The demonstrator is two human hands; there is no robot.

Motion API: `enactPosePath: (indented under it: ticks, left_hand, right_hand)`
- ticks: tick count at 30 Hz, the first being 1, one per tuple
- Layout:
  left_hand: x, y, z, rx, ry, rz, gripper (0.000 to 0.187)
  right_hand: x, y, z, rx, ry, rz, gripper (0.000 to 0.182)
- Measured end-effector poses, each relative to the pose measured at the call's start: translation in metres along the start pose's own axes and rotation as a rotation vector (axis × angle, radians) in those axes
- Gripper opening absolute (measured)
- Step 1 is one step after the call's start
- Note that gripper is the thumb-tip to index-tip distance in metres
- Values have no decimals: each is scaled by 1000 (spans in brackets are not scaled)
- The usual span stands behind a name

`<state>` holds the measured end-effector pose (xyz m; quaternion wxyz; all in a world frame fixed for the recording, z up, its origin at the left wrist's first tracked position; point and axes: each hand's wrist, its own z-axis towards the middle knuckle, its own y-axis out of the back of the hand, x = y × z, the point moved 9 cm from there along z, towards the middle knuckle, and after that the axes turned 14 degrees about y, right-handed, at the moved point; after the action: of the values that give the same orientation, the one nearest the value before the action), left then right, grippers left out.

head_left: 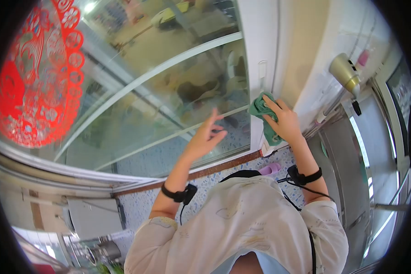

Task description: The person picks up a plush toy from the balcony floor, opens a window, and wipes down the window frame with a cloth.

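A green cloth (270, 128) is bunched under my right hand (283, 121), whose fingers press it against the white door frame (259, 50), below a recessed handle. Part of the cloth hangs down beneath the palm. My left hand (207, 137) is raised in front of the glass pane (169, 100), its fingers apart and nothing in them. Whether it touches the glass is hard to tell. Each forearm wears a black band with a small device.
A red paper cutout (36, 77) is on the glass at the left. A gold-coloured cup-shaped fixture (345, 73) and metal panels (347, 169) stand at the right. Low down are a pink slipper (270, 169) on the speckled floor (146, 205) and a grey box (95, 217).
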<state>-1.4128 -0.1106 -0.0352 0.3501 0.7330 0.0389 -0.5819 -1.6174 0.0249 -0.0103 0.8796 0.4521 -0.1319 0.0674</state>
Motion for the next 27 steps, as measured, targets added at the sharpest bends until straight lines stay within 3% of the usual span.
enactPosePath:
  ticks: [7, 14, 17, 22, 27]
  left_hand:
    - [119, 92, -171, -511, 455, -84, 76]
    - [109, 100, -311, -909, 587, 24, 73]
    - [98, 104, -355, -1001, 638, 110, 76]
    - [111, 99, -409, -1078, 688, 84, 78]
    - [145, 93, -441, -1030, 677, -165, 82]
  right_hand:
    - [11, -21, 0, 72, 195, 160, 58]
    - [31, -71, 11, 321, 294, 141, 58]
    - [57, -89, 22, 285, 375, 262, 57]
    - [119, -127, 17, 424, 515, 259, 57]
    - [181, -144, 11, 491, 537, 313, 57]
